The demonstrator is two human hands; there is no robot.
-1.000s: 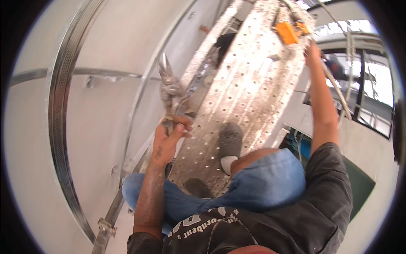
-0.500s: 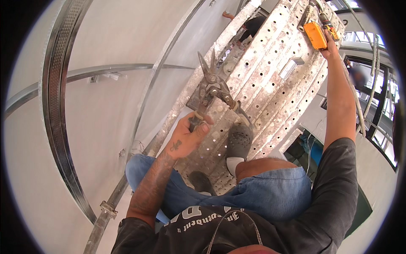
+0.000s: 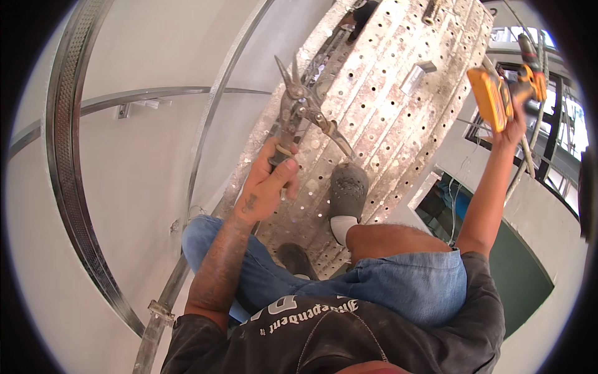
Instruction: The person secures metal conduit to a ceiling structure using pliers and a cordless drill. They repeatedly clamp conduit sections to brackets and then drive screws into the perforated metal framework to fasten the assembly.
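My left hand (image 3: pixel 266 182) is closed round one handle of a pair of tin snips (image 3: pixel 298 100). Their pointed blades stand slightly apart and aim away from me, while the second handle swings out loose to the right. Out at the far right, my raised right hand (image 3: pixel 512 129) grips a cordless drill (image 3: pixel 528 81) with a yellow and black body. Its large yellow battery (image 3: pixel 488 98) faces me, and the chuck points up and away. The drill is held off the platform, beyond its right edge.
I am on a perforated, paint-splashed metal scaffold platform (image 3: pixel 398 118). A small metal bracket piece (image 3: pixel 416 78) and a worn cylindrical tool (image 3: pixel 431 11) lie on it. Curved metal studs (image 3: pixel 68 124) line the wall at left. Scaffold tubes and hanging ropes (image 3: pixel 529 149) stand at right.
My right hand has lifted the drill off the far end of the platform and brought it right and nearer. The snips in my left hand have shifted slightly left and away.
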